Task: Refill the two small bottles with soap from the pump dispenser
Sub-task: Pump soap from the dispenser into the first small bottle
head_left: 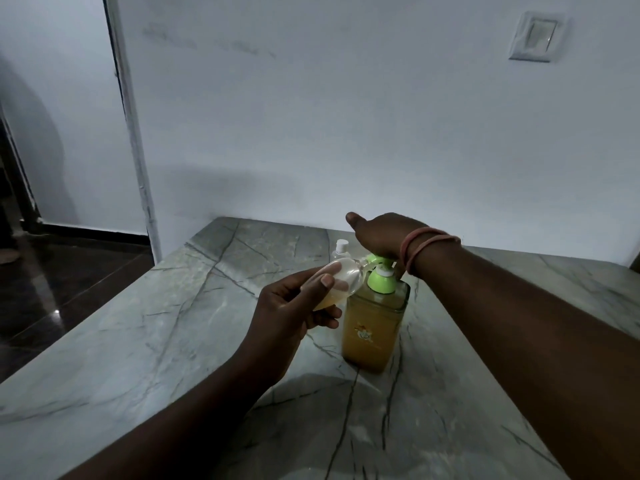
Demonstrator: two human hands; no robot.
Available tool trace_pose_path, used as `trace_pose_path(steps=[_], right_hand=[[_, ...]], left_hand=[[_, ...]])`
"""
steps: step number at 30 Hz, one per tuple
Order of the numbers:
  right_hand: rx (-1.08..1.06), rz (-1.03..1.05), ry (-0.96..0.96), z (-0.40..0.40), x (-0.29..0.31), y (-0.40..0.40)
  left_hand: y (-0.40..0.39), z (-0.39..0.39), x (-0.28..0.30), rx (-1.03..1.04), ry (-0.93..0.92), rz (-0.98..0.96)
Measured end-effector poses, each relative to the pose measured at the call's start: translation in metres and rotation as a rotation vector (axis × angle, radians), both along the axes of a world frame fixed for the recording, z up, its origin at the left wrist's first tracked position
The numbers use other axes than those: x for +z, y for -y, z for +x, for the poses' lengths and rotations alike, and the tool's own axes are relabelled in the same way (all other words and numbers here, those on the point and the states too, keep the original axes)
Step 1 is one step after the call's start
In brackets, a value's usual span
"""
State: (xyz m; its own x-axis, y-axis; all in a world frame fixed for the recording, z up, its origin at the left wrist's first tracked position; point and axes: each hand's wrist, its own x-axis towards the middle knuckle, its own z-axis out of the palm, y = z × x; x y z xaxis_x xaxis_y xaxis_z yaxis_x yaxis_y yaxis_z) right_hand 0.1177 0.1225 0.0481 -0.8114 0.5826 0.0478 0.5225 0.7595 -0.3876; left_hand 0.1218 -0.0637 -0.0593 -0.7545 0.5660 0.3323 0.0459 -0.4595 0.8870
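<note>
A: Pumping underway. right hand (379,237) lies palm-down on the green pump head (377,260), thumb stuck out, fingers hidden beneath the palm so I cannot tell how far they curl; it reads as a flat press, not a grasp

B: And the other?

A: left hand (289,311) pinches the small clear bottle (341,278) between thumb on the near face and fingers behind, tipped well over, its mouth up against the spout. Whether the mouth sits fully round the nozzle I cannot tell

B: How to do it well, in your view?

A: Keep the mouth directly under the spout before each stroke, press slow and straight down so the pump dispenser (374,327) does not rock on the marble counter (138,341), and let the head rise fully between strokes. Thick soap may string; a pause before pulling away should spare the counter

B: Contents?

A: Dispenser holds amber soap nearly to the shoulder. Held bottle has a little amber pooled at its low end by the palm, mostly empty, so early in this fill. second small bottle (340,250), white cap on, stands behind near the wall; its level is too hidden to judge
</note>
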Motion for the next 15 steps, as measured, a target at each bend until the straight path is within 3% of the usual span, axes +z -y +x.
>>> trace_pose_path(steps=[15], right_hand=[[-0.044, -0.012, -0.026, 0.0048, -0.0002, 0.0018]], left_hand=[[-0.0008, 0.0012, -0.0002, 0.017, 0.018, 0.002]])
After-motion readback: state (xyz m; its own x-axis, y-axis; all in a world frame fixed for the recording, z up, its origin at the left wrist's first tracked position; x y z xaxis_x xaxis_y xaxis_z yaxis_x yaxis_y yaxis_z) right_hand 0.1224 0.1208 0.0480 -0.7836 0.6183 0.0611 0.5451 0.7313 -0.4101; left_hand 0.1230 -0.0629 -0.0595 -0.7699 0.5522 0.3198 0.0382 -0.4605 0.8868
